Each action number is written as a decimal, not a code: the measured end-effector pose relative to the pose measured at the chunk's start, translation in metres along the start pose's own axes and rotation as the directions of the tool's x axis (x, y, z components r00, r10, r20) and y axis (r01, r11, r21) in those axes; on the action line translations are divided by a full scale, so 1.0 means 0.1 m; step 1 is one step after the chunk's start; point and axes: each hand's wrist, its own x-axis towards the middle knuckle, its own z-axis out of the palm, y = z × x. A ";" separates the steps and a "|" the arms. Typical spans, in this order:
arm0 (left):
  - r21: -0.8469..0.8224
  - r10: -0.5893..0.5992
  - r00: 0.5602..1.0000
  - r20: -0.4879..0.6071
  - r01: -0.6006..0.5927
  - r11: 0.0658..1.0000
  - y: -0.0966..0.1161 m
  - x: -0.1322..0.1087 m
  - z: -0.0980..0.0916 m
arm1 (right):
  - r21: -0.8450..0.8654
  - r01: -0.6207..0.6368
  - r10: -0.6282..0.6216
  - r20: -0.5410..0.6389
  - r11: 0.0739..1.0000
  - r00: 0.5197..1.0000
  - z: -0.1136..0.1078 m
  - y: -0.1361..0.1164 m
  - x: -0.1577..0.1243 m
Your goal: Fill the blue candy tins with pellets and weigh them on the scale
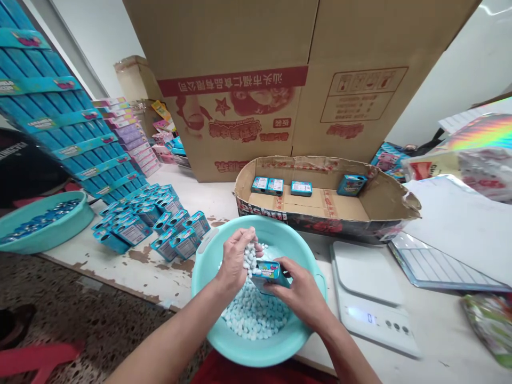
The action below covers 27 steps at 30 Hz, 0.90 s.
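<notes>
A turquoise basin (204, 298) stands before me with a heap of small pale blue and white candies (256, 314) inside. Over it, my left hand (235, 258) is cupped around a handful of the candies, some spilling at its edge. My right hand (298, 288) grips a small blue candy box (267, 271), tilted so its open end faces the left hand. The candies lie right at the mouth of the box. How full the box is inside cannot be seen.
Rows of blue boxes (136, 229) stand left of the basin, near another basin (76, 229) of wrapped items. Behind is a cut cardboard tray (328, 210) with several boxes. A digital scale (372, 298) reading 0 sits right. Stacked display cartons (60, 106) rise at left.
</notes>
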 end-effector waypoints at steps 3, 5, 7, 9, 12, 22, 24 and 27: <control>0.027 0.020 1.000 -0.015 -0.019 0.999 0.01 -0.01 0.00 | 0.021 -0.004 0.004 0.002 1.000 1.000 0.00 0.00 -0.01; 0.042 0.034 0.999 0.001 -0.035 0.999 0.02 -0.03 0.01 | 0.022 0.011 -0.011 0.010 1.000 1.000 0.00 0.00 -0.01; 0.063 0.030 0.999 0.036 -0.032 0.997 0.03 -0.04 0.03 | 0.018 0.032 -0.032 0.019 0.999 0.999 -0.01 0.00 -0.01; 0.089 0.039 0.998 0.045 -0.043 0.995 0.03 -0.06 0.05 | 0.020 0.036 -0.036 0.023 0.999 0.999 -0.02 -0.01 -0.01; 0.117 0.049 0.997 0.054 -0.056 0.992 0.04 -0.07 0.08 | 0.043 0.017 -0.018 0.015 0.999 1.000 -0.02 -0.01 -0.01; 0.213 0.032 0.992 0.122 -0.057 0.975 0.02 -0.06 0.07 | 0.008 -0.014 0.015 -0.031 1.000 0.999 -0.01 0.01 -0.01; 0.257 0.005 0.987 0.161 -0.046 0.965 0.00 -0.08 0.08 | -0.008 -0.006 0.005 -0.032 1.000 0.999 0.00 0.02 -0.02; 0.308 -0.048 0.968 0.247 -0.031 0.951 0.01 -0.09 0.11 | -0.024 0.000 -0.001 -0.041 1.000 0.999 0.00 0.03 -0.02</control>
